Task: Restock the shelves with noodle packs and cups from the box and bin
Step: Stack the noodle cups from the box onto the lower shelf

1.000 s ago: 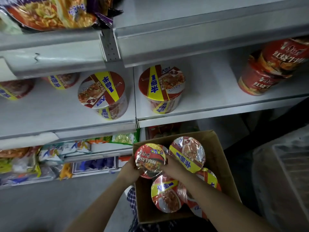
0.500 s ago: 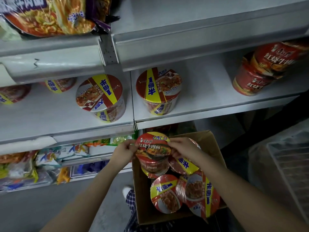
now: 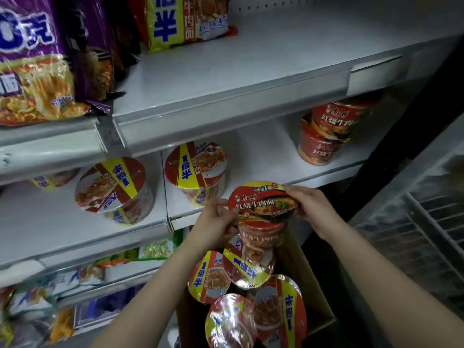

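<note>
I hold a red noodle cup (image 3: 263, 212) with a dark lid between both hands, just in front of the middle shelf's front edge (image 3: 326, 177). My left hand (image 3: 216, 227) grips its left rim and my right hand (image 3: 311, 209) grips its right rim. Below it a cardboard box (image 3: 313, 285) holds several red-and-yellow noodle cups (image 3: 246, 270). On the middle shelf stand two such cups (image 3: 198, 169) and, at the right, stacked red cups (image 3: 326, 131) like the one I hold.
Noodle packs (image 3: 37, 71) lie on the top shelf at the left, whose right part is bare (image 3: 276, 54). Lower shelves (image 3: 88, 272) carry mixed packs. A wire bin (image 3: 426, 222) stands at the right.
Both hands lifted the red cup out of the box up to the level of the middle shelf's edge. The view tilted upward, showing more of the top shelf.
</note>
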Demonstrator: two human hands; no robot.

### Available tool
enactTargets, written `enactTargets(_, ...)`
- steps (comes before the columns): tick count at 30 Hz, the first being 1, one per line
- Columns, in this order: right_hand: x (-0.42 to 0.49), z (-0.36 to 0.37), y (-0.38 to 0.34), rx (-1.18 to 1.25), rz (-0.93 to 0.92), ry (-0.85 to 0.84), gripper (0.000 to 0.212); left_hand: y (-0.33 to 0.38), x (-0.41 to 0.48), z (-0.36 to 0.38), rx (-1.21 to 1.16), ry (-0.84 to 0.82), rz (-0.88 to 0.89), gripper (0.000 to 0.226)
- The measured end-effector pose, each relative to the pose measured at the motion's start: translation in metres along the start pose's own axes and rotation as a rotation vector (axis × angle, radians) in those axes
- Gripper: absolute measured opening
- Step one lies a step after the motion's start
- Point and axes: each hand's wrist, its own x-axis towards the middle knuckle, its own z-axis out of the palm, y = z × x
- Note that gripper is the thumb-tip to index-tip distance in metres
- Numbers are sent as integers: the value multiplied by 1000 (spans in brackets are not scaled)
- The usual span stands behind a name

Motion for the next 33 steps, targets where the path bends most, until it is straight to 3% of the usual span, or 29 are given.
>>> enactTargets(7,37,-10,-57,18,-81,73,29,60,66,24,-13,98,174,29)
enactTargets(11,50,-5,-63,25,-84,64,36,65,103,32,105,155,180,43)
enactTargets(14,52,2,-60,57,-106,50,28,52,132,40,188,198,153,58)
enactTargets(18,48,5,-51,38,-147,21,16,60,113,46,190,253,191,47)
enactTargets(22,43,7,-17,-16,-91,135,40,43,87,45,247,196,282,49)
enactTargets(25,35,9,31,-139,19,124,30,-5,63,45,401,100,147,41)
enactTargets(29,14,12,99,-457,208,-113,17,-88,44,31,547,73,-191,44)
enactTargets(32,0,19,129,-508,367,-230,16,-131,31,24,443,-56,-400,37)
enactTargets(33,-2,22,136,-499,391,-253,16,-145,31,21,385,-62,-421,49)
